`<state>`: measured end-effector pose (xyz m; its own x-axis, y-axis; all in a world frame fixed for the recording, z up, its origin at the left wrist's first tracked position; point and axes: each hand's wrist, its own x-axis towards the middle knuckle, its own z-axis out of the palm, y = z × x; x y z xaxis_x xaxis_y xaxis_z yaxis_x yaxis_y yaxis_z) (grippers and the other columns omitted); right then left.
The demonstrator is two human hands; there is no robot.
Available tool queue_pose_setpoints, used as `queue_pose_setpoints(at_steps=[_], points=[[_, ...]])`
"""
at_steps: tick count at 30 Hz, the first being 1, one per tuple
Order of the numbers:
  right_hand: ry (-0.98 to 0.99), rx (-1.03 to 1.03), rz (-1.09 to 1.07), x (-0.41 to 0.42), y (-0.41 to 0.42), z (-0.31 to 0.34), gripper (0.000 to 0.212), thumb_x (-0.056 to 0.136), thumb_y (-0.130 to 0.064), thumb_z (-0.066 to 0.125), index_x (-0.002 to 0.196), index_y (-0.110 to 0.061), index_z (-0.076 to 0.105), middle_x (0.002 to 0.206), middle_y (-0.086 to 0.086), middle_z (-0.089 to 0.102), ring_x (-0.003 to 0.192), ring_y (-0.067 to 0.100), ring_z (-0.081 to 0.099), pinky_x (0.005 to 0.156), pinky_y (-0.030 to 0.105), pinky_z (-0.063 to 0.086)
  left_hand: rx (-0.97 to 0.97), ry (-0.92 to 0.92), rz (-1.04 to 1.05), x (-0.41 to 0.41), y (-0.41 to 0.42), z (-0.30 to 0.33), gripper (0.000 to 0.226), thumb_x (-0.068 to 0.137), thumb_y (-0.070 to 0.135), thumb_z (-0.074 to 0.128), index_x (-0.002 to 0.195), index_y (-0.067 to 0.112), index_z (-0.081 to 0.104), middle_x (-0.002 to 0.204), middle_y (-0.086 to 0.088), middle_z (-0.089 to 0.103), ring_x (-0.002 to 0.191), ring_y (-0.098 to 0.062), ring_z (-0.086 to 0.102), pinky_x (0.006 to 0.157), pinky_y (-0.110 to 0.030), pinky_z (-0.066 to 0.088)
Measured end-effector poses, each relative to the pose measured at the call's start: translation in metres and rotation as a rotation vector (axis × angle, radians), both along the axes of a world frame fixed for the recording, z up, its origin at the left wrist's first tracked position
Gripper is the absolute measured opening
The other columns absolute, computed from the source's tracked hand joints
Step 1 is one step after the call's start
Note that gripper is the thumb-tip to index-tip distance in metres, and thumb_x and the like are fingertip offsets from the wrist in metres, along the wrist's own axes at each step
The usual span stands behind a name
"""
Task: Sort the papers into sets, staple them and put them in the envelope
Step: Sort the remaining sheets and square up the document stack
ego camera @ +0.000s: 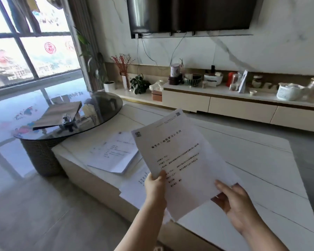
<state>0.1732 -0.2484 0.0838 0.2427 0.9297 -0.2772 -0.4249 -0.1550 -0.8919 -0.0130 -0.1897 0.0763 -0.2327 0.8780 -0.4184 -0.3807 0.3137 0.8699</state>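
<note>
I hold a set of white printed papers up over the white marble coffee table. My left hand grips the sheets at their lower left edge with the thumb on top. My right hand holds the lower right corner, fingers partly behind the paper. A second stack of papers lies on the table to the left, and another sheet lies near the table's front edge under the held set. A brown envelope and a black stapler rest on the round glass side table.
The round glass table stands left of the marble table on a ribbed base. A long TV cabinet with jars, bowls and plants runs along the far wall under a wall-mounted TV. A large window is at the left.
</note>
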Motion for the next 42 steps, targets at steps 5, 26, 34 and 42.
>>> queue_pose_setpoints(at_steps=[5, 26, 34, 42], points=[[-0.162, -0.031, 0.081, -0.092, 0.018, -0.014, 0.015, 0.091, -0.001, 0.057, 0.103, -0.009, 0.056, 0.096, 0.019, 0.067, 0.081, 0.030, 0.064, 0.067, 0.036, 0.055, -0.069, -0.109, 0.139, -0.049, 0.004, -0.002, 0.005, 0.093, 0.010, 0.058, 0.090, 0.013, 0.056, 0.088, -0.012, 0.065, 0.082, -0.032, 0.062, 0.080, -0.044, 0.053], [-0.457, -0.080, 0.356, -0.234, 0.276, -0.099, 0.010, 0.096, -0.004, 0.051, 0.103, -0.011, 0.055, 0.100, 0.009, 0.061, 0.084, 0.022, 0.058, 0.073, 0.034, 0.051, -0.131, 0.127, 0.117, -0.223, 0.200, -0.075, 0.010, 0.091, 0.016, 0.062, 0.085, 0.010, 0.056, 0.076, -0.006, 0.062, 0.061, -0.017, 0.058, 0.050, -0.024, 0.044], [-0.599, -0.141, 0.359, -0.254, 0.315, -0.129, 0.016, 0.095, -0.004, 0.049, 0.111, -0.005, 0.051, 0.102, 0.011, 0.058, 0.085, 0.024, 0.056, 0.059, 0.030, 0.050, -0.152, 0.140, 0.140, -0.237, 0.215, -0.104, 0.010, 0.091, 0.002, 0.056, 0.082, 0.006, 0.055, 0.069, -0.010, 0.052, 0.053, -0.017, 0.049, 0.047, -0.022, 0.046], [-0.568, -0.232, 0.301, -0.194, 0.282, -0.107, 0.009, 0.097, -0.008, 0.051, 0.105, -0.007, 0.055, 0.092, 0.012, 0.063, 0.075, 0.018, 0.063, 0.058, 0.028, 0.053, -0.119, 0.619, 0.033, -0.220, 0.165, -0.099, 0.032, 0.092, 0.010, 0.047, 0.123, 0.011, 0.056, 0.099, -0.004, 0.064, 0.081, -0.018, 0.065, 0.084, -0.041, 0.055]])
